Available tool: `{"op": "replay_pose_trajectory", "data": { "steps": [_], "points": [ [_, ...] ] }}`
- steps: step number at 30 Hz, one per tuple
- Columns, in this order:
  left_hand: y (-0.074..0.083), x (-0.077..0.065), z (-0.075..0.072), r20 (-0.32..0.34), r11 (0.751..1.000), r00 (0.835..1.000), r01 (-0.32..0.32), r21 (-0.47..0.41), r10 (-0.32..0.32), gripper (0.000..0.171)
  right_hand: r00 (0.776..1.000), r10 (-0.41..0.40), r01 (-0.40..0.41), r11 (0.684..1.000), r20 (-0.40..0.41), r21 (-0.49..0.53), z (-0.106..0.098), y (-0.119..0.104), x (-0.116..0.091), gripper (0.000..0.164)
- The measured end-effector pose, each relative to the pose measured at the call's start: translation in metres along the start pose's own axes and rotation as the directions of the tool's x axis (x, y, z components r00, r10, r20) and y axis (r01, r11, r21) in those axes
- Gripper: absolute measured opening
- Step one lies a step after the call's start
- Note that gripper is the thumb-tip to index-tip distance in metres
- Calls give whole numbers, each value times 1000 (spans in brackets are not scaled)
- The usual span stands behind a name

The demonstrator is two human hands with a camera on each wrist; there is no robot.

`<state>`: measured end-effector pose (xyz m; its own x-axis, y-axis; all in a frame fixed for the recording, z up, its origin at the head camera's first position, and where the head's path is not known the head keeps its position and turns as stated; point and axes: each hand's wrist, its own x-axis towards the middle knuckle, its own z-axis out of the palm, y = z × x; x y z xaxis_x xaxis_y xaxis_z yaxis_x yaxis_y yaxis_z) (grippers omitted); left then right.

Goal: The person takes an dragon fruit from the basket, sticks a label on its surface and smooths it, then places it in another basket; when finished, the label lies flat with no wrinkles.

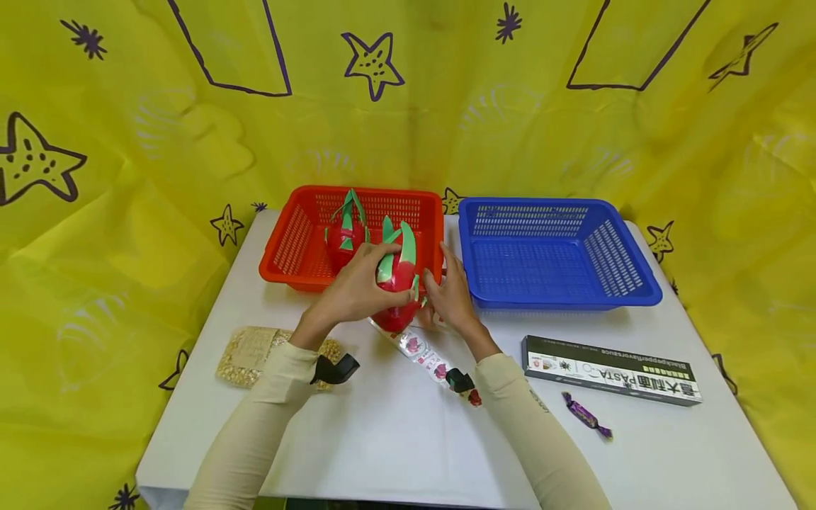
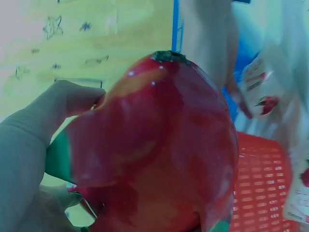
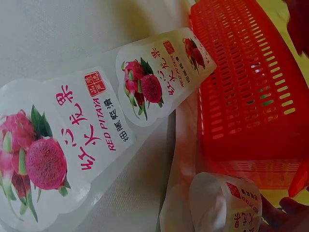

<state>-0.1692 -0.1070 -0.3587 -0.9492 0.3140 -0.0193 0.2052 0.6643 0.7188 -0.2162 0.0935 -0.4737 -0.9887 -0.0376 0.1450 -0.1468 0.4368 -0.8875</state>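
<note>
My left hand (image 1: 357, 287) grips a red dragon fruit (image 1: 395, 312) with green leaf tips, held tilted in front of the red basket's near side. The fruit's glossy surface (image 2: 159, 140) fills much of the left wrist view. My right hand (image 1: 454, 294) is beside the basket's near right corner, at the curled end of a strip of dragon fruit stickers (image 1: 423, 358). In the right wrist view its fingertips (image 3: 285, 215) pinch that sticker strip (image 3: 227, 203), though the contact is partly cut off. A second dragon fruit (image 1: 338, 244) stands in the red basket (image 1: 280, 263).
A blue basket (image 1: 529, 269) stands to the right of the red one. In front of it lie a pasta box (image 1: 612, 372) and a purple wrapped candy (image 1: 586, 415). A bag of yellowish grains (image 1: 248, 354) is partly behind my left arm. Yellow sheeting (image 1: 408, 142) surrounds the white table (image 1: 382, 439).
</note>
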Motion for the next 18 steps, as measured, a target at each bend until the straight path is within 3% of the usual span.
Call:
{"op": "replay_pose_trajectory", "data": {
  "steps": [4, 8, 12, 18],
  "points": [
    [-2, -32, 12, 2, 998, 1000, -7, 66, 6, 84, 1000, -3, 3, 1000, 14, -19, 2, 2, -1, 70],
    [-5, -55, 24, 29, 999, 1000, -4, 54, 3, 82, 1000, 1, -1, 999, 15, -32, 0, 0, 1, 70],
    [-12, -65, 36, 60, 999, 998, 23, 22, -24, 84, 1000, 4, -5, 1000, -2, -30, 0, -1, 2, 69],
    [-25, -68, 48, 97, 998, 993, 58, 36, -61, 85, 1000, 17, -17, 1000, 8, -6, 1, -2, 4, 70]
  ]
}}
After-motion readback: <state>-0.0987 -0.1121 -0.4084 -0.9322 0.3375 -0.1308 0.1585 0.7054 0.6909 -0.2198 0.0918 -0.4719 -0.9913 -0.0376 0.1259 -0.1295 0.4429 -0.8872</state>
